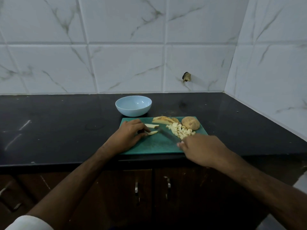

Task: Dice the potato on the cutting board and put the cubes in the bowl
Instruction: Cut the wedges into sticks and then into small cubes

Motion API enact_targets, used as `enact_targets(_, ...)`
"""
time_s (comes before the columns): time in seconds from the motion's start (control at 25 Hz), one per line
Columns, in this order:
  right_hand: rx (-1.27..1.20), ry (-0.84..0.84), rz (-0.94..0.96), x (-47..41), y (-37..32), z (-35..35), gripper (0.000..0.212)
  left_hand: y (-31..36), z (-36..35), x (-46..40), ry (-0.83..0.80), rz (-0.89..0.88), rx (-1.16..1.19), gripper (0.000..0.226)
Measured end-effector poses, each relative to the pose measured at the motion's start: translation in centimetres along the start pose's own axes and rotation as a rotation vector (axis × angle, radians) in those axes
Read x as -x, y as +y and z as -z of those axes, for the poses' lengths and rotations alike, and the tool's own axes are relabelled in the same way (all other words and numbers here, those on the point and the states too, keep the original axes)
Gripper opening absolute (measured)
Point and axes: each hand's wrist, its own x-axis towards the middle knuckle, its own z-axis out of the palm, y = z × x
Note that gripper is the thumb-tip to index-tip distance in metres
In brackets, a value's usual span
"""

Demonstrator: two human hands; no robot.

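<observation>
Left of centre: left hand (128, 135) pinning potato strips (152, 129) to the green cutting board (154, 146), fingers curled over them, likely bunching them for crosswise cuts. Above, on the counter (49, 122): bowl (133, 105) waiting empty just beyond the board. Centre: knife (167, 135) lying slantwise, blurred. Right: cubes (181, 131) heaping beside an uncut potato half (190, 123), out of the blade's path. Lower right: right hand (201, 149) gripping the knife's handle, apparently.

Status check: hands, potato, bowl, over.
Left hand holds potato strips; right hand grips knife. Cubes piled on cutting board. Bowl empty. Path clear.
</observation>
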Motion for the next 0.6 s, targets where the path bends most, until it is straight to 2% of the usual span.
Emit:
enact_targets(0.12, -0.011, -0.004, 0.013, 0.3, -0.5, -1.3, 0.036, 0.1, 0.1, 0.0, -0.012, -0.02, 0.004, 0.015)
enact_targets(0.36, 0.276, 0.141, 0.094, 0.4, -1.4, -0.3, 0.031, 0.9, 0.5, 0.3, 0.033, -0.01, 0.04, 0.015)
enact_targets(0.52, 0.004, 0.088, -0.03, -0.2, -0.6, 1.2, 0.043, 1.1, 0.7, 0.4, 0.014, 0.008, 0.081, 0.019)
enact_targets(0.6, -0.045, 0.061, -0.031, -0.2, -0.5, 0.9, 0.044, 1.1, 0.8, 0.4, 0.016, 0.005, 0.091, 0.019)
